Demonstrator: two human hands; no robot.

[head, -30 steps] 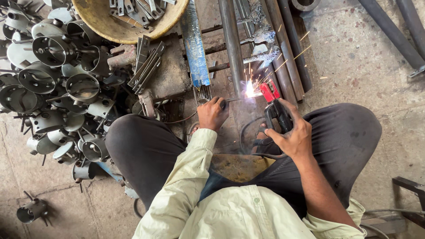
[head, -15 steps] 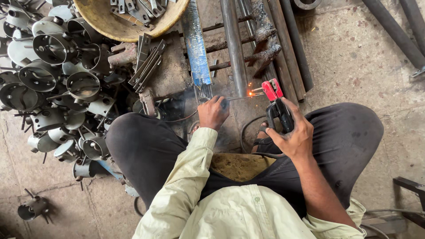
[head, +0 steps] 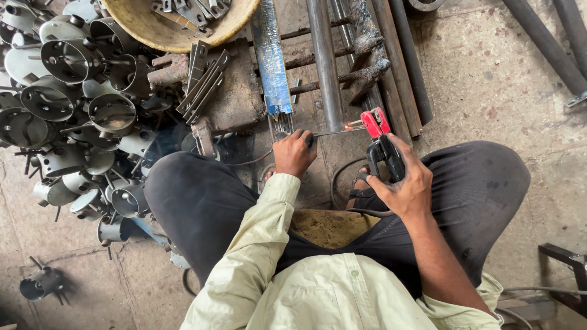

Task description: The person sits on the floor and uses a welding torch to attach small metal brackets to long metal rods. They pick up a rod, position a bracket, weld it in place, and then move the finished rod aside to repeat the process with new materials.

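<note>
The right hand (head: 406, 186) has its fingers wrapped tight around the black grip of a welding electrode holder (head: 380, 142), whose red jaws clamp a thin welding rod (head: 333, 131). The rod runs from the holder toward the grey steel pipe (head: 324, 61), its tip glowing just beside the pipe's near end. The left hand (head: 295, 153), fingers curled in, rests on the work just beside the pipe and seems to pinch the rod's far end, though what it grips is hard to tell. The rod looks light, stiff and brittle, and hot at the tip, so it is best handled through the holder's insulated grip. Well left of the pipe lies a heap of round metal cups (head: 73, 110).
</note>
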